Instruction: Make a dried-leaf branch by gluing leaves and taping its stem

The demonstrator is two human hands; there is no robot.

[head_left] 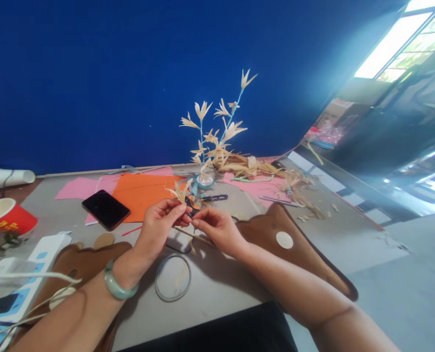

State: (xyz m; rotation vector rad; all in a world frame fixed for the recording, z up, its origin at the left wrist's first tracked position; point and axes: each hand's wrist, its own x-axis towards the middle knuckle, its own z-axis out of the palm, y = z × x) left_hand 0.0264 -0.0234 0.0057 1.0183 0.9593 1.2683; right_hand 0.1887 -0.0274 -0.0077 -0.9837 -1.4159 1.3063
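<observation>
Flower, pinched in the left hand, could tear if the right hand, fingertips together, contents unclear, tugs hard.

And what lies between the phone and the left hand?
Between the phone and left hand, the head view shows orange paper and a thin red stick.

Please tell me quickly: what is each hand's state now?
Left hand: closed, pinching a pale, star-shaped flower of dry, husk-like material.
Right hand: closed in a pinch beside the flower; what it holds, if anything, cannot be told.
</observation>
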